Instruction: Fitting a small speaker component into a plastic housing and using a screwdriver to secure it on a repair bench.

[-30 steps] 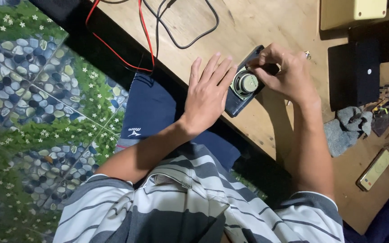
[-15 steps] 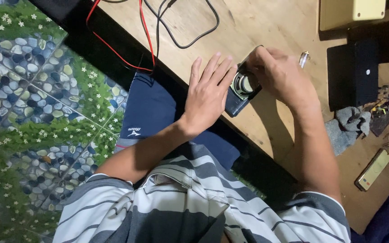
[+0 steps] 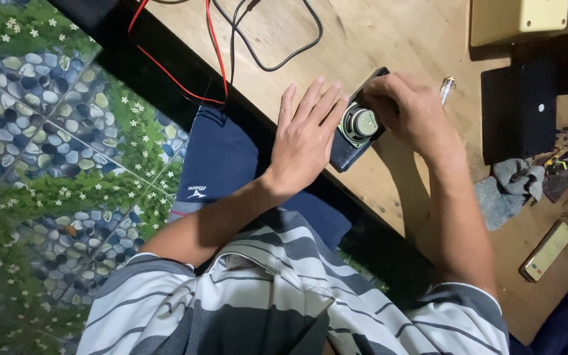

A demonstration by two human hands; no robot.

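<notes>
Seen from the head camera looking down, a person in a grey and white striped shirt [image 3: 284,296] sits at a pale wooden bench [image 3: 389,39] with both bare hands on a small dark blue speaker panel [image 3: 353,141]. The panel lies flat near the bench's front edge, and a round silver-grey speaker driver [image 3: 359,123] sits at its middle. The left hand [image 3: 307,138] lies palm down on the near left part of the panel, its fingers [image 3: 323,105] straight and slightly spread, their tips just beside the driver. The right hand [image 3: 405,112] curls over the far right end of the panel, fingers bent and pressed together around its edge; what they pinch underneath cannot be told. A small clear-handled tool [image 3: 446,89] lies on the bench just beyond the right hand. Red wires [image 3: 213,52] and a black cable [image 3: 284,62] loop across the bench's upper left. A pale yellow box [image 3: 517,16] sits at the top right, with a flat black box [image 3: 520,108] below it. Nearer the right edge lie a crumpled grey cloth [image 3: 511,187] and a slim rectangular phone-like device [image 3: 547,250]. Dark blue cloth [image 3: 221,158] covers the person's lap, above a floor [image 3: 41,144] patterned with pebbles, grass and small white flowers.
</notes>
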